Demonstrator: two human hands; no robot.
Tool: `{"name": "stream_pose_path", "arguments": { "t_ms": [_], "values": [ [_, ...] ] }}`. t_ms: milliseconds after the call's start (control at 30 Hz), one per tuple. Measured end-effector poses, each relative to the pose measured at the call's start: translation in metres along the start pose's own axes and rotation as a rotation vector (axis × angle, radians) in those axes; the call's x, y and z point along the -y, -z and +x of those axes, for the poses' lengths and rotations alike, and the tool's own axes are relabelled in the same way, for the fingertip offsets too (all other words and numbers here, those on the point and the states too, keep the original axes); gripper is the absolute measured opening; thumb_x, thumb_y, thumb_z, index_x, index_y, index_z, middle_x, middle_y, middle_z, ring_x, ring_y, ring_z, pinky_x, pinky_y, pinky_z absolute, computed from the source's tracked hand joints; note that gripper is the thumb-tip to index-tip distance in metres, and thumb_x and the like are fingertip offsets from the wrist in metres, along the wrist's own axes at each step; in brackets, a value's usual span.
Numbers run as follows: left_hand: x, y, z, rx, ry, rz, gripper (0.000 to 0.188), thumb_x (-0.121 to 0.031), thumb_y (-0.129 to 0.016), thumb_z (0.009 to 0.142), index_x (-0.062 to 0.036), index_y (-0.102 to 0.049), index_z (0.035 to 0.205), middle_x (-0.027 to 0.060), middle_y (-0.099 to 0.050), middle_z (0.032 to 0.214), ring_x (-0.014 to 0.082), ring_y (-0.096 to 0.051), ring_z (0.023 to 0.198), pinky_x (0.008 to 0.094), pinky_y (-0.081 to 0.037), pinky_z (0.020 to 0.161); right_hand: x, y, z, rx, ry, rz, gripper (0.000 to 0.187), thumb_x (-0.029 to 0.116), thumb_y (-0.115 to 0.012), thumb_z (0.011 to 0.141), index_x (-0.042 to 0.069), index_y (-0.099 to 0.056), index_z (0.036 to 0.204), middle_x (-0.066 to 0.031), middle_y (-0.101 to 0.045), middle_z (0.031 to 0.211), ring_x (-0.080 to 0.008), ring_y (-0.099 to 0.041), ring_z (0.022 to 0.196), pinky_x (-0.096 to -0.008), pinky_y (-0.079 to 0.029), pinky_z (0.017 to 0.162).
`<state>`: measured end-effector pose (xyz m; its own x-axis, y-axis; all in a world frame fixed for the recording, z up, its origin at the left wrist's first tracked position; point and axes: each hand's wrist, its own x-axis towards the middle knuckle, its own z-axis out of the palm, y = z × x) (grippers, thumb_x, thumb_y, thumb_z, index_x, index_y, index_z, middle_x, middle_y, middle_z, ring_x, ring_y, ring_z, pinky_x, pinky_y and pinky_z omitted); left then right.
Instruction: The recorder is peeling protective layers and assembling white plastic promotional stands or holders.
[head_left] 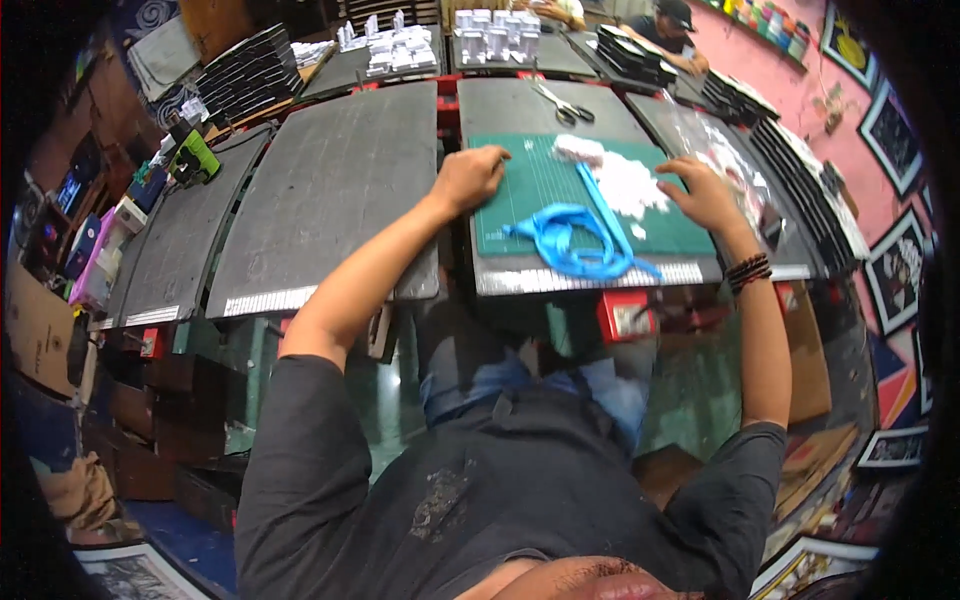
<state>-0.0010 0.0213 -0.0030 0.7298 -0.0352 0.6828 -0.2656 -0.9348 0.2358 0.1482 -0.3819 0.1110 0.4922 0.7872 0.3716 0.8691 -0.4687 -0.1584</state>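
Observation:
My left hand rests at the left edge of a green cutting mat, its fingers curled loosely together with nothing showing in them. On the mat's right side my right hand is open, thumb and fingers apart, beside a loose pile of small white pieces. A white bundle lies at the far side of that pile. Between my hands a narrow blue strip runs down the mat. Crumpled blue material lies at its near end, over the mat's front edge.
Black-handled scissors lie beyond the mat. A clear plastic bag is at the right, near stacked black boards. A grey board stands to my left. White objects crowd the far table, where another person sits.

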Motion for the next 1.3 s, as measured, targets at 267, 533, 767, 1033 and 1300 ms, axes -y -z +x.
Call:
{"name": "stream_pose_path", "arguments": {
  "t_ms": [267, 533, 767, 1033, 1300],
  "values": [
    [-0.038, 0.032, -0.019, 0.285, 0.12, 0.216, 0.035, -0.03, -0.065, 0.101, -0.0095, -0.069, 0.129, 0.0194, -0.078, 0.117, 0.0403, -0.074, 0.109, 0.0521, -0.059, 0.094, 0.022, 0.039, -0.125, -0.3, -0.155, 0.107, 0.031, 0.026, -0.073, 0.102, 0.003, -0.079, 0.123, -0.0158, -0.081, 0.116, -0.0256, -0.077, 0.104, -0.0374, -0.058, 0.093],
    [-0.17, 0.055, -0.086, -0.385, -0.099, -0.293, 0.021, -0.015, -0.07, 0.103, -0.0038, -0.074, 0.12, 0.0158, -0.08, 0.115, 0.0305, -0.077, 0.11, 0.0402, -0.058, 0.095, 0.008, -0.109, -0.214, -0.831, -0.475, 0.845, 0.027, 0.027, -0.07, 0.109, 0.003, -0.077, 0.12, -0.0027, -0.076, 0.098, -0.0104, -0.07, 0.085, -0.0255, -0.054, 0.072],
    [-0.235, -0.025, -0.187, -0.276, -0.19, -0.551, 0.039, -0.022, -0.066, 0.103, -0.0047, -0.059, 0.069, 0.0148, -0.056, 0.063, 0.037, -0.059, 0.058, 0.0477, -0.044, 0.056, -0.004, -0.301, -0.241, 0.384, -0.431, 0.207, 0.065, 0.044, -0.075, 0.097, -0.006, -0.067, 0.137, -0.0295, -0.07, 0.136, -0.0409, -0.068, 0.126, -0.046, -0.051, 0.11],
    [-0.174, -0.121, -0.226, 0.599, 0.58, -0.841, 0.044, -0.039, -0.062, 0.11, 0.0027, -0.073, 0.11, 0.0097, -0.074, 0.09, 0.0196, -0.07, 0.079, 0.0372, -0.057, 0.073, 0.013, -0.293, -0.253, 0.264, -0.511, 0.5, 0.065, 0.053, -0.074, 0.097, 0.0, -0.071, 0.136, -0.0271, -0.07, 0.139, -0.0428, -0.065, 0.132, -0.0448, -0.052, 0.11],
    [-0.16, -0.133, -0.224, 0.786, 0.575, -0.942, 0.04, -0.033, -0.064, 0.11, 0.0023, -0.07, 0.129, 0.0105, -0.076, 0.104, 0.0189, -0.072, 0.086, 0.0335, -0.058, 0.079, -0.002, -0.333, -0.233, 0.122, -0.461, 0.297, 0.051, 0.049, -0.071, 0.101, 0.001, -0.078, 0.115, -0.0232, -0.079, 0.109, -0.0392, -0.075, 0.096, -0.0505, -0.058, 0.084]
  ]
}}
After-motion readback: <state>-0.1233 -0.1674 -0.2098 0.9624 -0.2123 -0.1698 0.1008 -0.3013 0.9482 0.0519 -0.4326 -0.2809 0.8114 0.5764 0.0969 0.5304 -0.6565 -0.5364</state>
